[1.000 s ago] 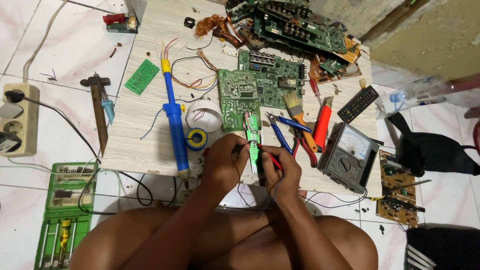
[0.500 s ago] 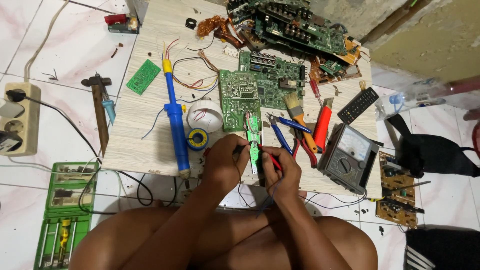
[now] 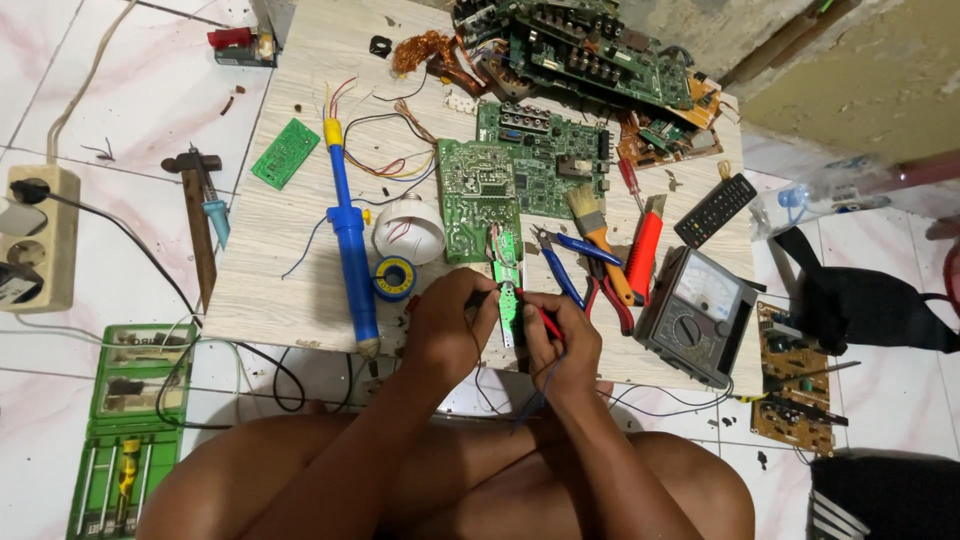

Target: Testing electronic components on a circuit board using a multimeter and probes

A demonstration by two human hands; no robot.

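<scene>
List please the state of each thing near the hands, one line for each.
left hand: grips a black probe
right hand: grips a red probe
narrow green board: flat, probe tips on it
meter: lies face up
solder roll: lies flat
light bulb: on its side, opened
pliers: closed

Your left hand (image 3: 448, 325) and right hand (image 3: 560, 345) press probes to a narrow green circuit strip (image 3: 507, 285) beside an analog multimeter (image 3: 695, 310).
</scene>
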